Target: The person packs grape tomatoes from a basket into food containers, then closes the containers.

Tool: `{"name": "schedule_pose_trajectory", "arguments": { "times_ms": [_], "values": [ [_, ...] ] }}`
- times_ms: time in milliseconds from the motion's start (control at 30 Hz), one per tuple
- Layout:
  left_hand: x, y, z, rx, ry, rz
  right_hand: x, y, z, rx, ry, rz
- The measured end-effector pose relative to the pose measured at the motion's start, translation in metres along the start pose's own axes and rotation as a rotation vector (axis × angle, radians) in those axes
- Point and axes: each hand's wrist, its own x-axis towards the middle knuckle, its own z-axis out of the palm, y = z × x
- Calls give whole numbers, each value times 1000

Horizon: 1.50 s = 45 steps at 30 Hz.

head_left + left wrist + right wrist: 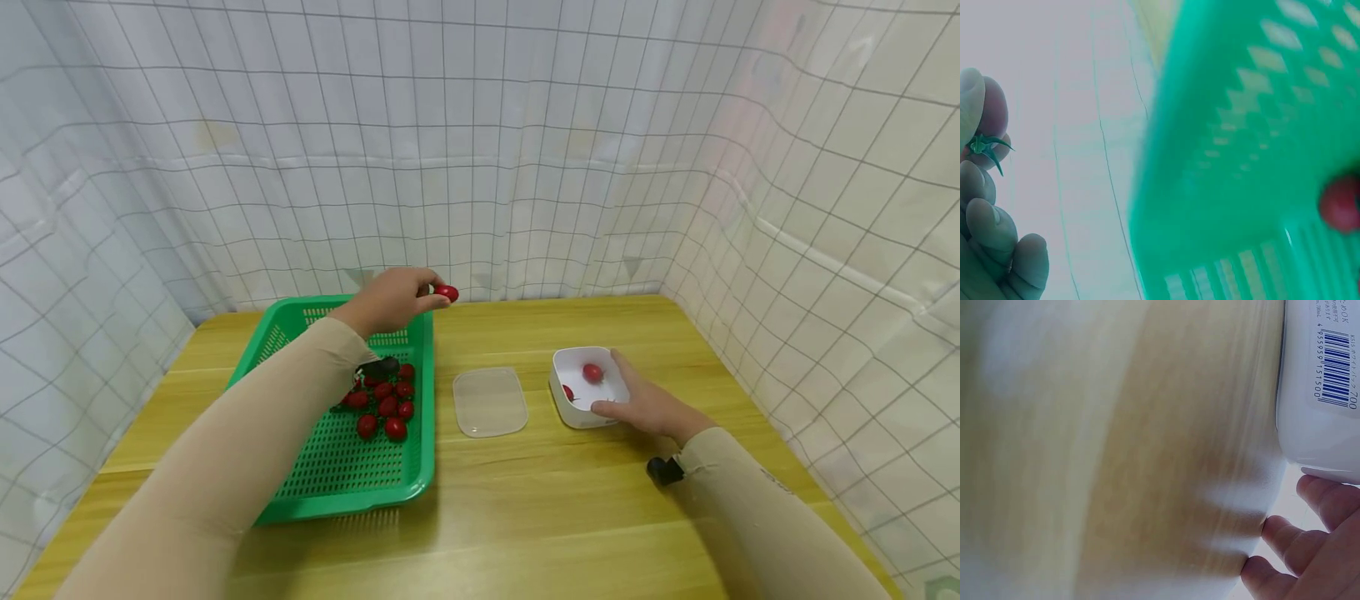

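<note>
A red cherry tomato [447, 292] is pinched between the thumb and fingers of my left hand [393, 300], above the far right part of the green basket [427, 433]. In the left wrist view the tomato [995, 107] shows its green stem top beside the fingertips. Several more tomatoes [387, 407] lie in the basket, some hidden by my forearm. Over on the right, my right hand [647, 406] holds the white square container [564, 407] by its right side, thumb at the near rim. Inside the container are a tomato [592, 372] and another [567, 392] against its left wall.
A translucent square lid [491, 402] lies flat on the wooden table [510, 517] between basket and container. White grid-patterned sheeting [480, 167] stands behind the table and at both sides. The container's wall carries a barcode label [1335, 369].
</note>
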Motion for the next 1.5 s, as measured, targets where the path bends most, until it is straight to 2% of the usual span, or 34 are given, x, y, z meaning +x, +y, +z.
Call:
{"name": "schedule_pose_trajectory", "arguments": {
  "times_ms": [333,600,833,967,1267,1500],
  "values": [
    [31,58,21,-51,-48,98,-1,-4,0,30,-10,6],
    [53,90,49,-40,-94,141,1,-4,1,46,-20,12],
    [69,110,77,-69,-147,145,3,-2,2,52,-31,38],
    [73,121,89,-41,-161,136,3,0,2,39,-26,28],
    [75,134,108,3,-153,128,1,1,1,57,-32,26],
    [76,140,114,-10,-150,153,1,2,0,36,-35,31]
  ]
}}
